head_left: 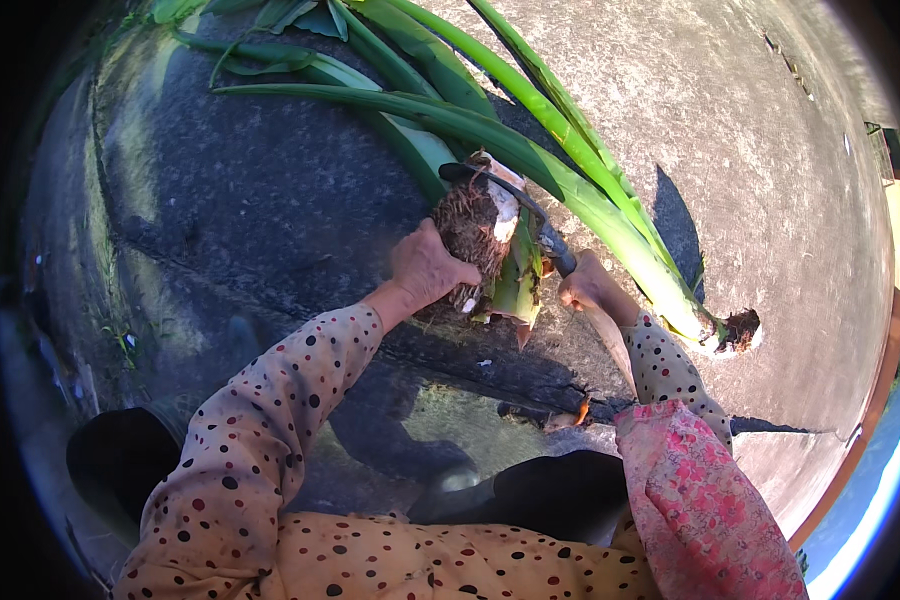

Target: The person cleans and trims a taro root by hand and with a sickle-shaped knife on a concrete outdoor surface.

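My left hand (425, 265) grips the side of a thick plant base (467, 225), which is matted with brown fibrous roots and shows pale flesh along its right side. My right hand (592, 285) is closed round a sickle (558, 250) with a dark curved blade and a long wooden handle. The blade lies across the top of the plant base, its tip toward the left; from here I cannot tell how deep it sits. A short green stalk piece (518, 285) with torn, browned ends is just right of the roots, between my hands.
Long green stalks (440, 118) stretch over the concrete ground (780, 200) beyond my hands. Another stalk ends at the right in a root end (740, 330). A dark crack with debris (560, 412) crosses the concrete near my boots (560, 490).
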The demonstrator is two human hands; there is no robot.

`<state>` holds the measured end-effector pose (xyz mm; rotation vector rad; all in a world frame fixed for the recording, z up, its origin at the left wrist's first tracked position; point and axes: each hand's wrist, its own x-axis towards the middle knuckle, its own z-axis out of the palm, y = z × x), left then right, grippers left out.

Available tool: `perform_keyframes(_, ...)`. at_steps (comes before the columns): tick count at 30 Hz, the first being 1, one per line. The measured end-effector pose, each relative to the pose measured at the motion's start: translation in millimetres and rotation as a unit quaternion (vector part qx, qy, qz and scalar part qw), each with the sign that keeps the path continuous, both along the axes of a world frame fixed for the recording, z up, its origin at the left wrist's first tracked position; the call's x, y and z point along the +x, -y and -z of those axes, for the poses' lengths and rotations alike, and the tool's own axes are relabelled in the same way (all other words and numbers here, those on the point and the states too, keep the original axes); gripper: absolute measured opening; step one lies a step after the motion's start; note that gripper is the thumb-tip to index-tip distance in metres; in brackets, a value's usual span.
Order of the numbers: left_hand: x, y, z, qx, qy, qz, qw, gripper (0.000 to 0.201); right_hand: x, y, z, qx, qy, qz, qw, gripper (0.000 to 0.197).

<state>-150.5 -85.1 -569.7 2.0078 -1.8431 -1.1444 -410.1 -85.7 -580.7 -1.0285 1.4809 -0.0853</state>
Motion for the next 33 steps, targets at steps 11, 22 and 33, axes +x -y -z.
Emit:
perform_keyframes(11, -8.3, 6.6, -24.7, 0.093, 0.036, -0.017, 0.995, 0.085, 35.1, -36.3, 22.5, -0.312, -0.256, -0.013, 0.915, 0.045)
perform_keyframes(22, -18.5, 2.9, -12.9, 0.019, 0.045, -0.003, 0.999, 0.070, 13.4, -16.9, 43.9, -0.177, -0.200, -0.055, 0.962, 0.032)
perform_keyframes(33, -20.0, 4.0, -8.4, 0.009, 0.013, -0.026, 1.000, 0.072, -0.2, 8.0, 45.5, -0.166, -0.054, -0.032, 0.984, 0.017)
